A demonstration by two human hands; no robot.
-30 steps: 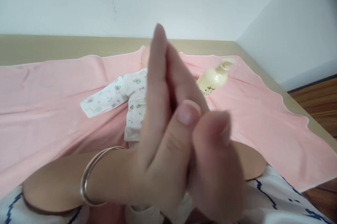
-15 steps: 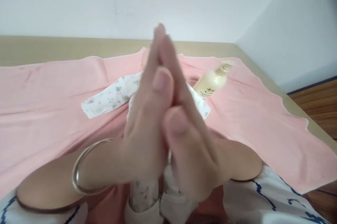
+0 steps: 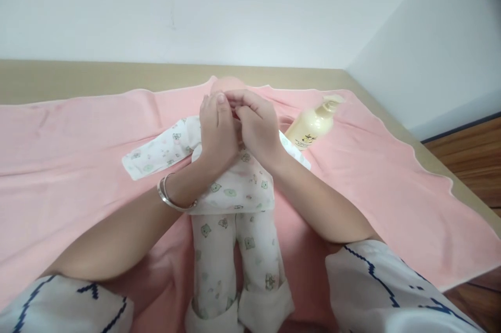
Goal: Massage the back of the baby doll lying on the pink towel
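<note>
A doll (image 3: pixel 235 202) in a white printed baby suit lies on its back on a pink towel (image 3: pixel 74 166), legs toward me. Its head (image 3: pixel 226 84) shows just beyond my fingers. My left hand (image 3: pixel 216 132), a silver bangle (image 3: pixel 172 200) on its wrist, rests on the doll's chest with fingers curled at the collar. My right hand (image 3: pixel 256 127) lies beside it, fingers bent and pinched at the same spot near the neck. What the fingertips hold is hidden.
A cream pump bottle (image 3: pixel 311 124) lies on the towel just right of the doll. The towel covers a beige surface (image 3: pixel 78 74) against a white wall. The surface's right edge (image 3: pixel 430 158) drops to a wooden floor (image 3: pixel 469 166).
My hands, pressed palm to palm close to the camera before, have moved down and away onto the doll's chest and neck. The doll's body and legs now show.
</note>
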